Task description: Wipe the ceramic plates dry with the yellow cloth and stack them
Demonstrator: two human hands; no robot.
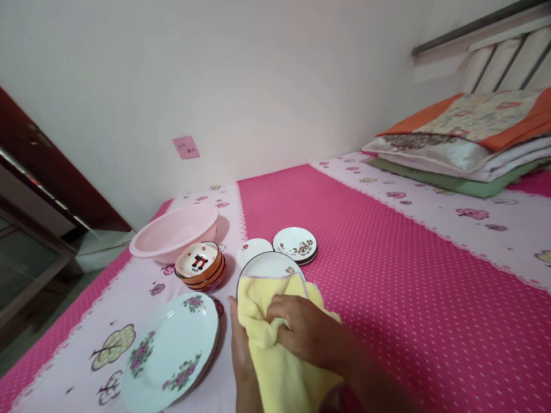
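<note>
A dark-rimmed white plate (263, 265) is held above the near part of the bed (387, 275), its face turned up and tipped toward the person. Being round, it has no long axis; its brown leaf motif sits toward the far right of the visible face. A yellow cloth (284, 381) covers the near part, its length running from the plate down toward the person.

The plate's far rim overlaps the saucer with a red flower (253, 250) in view; whether they touch cannot be told. Just beyond its right side is a stack of saucers with brown flowers (295, 242). To the left are the nested cat bowls (200, 264), then the pink basin (172, 232) behind them, and the flowered plates (172, 344) nearer the person. On the right, dotted pink cover stretches widely toward the pillows (456, 137).

The left hand (241, 338) grips the plate's left side, thumb up along the rim, its other fingers hidden. The right hand (299, 327) comes in from the lower right, fingers curled into bunched cloth over the plate.
</note>
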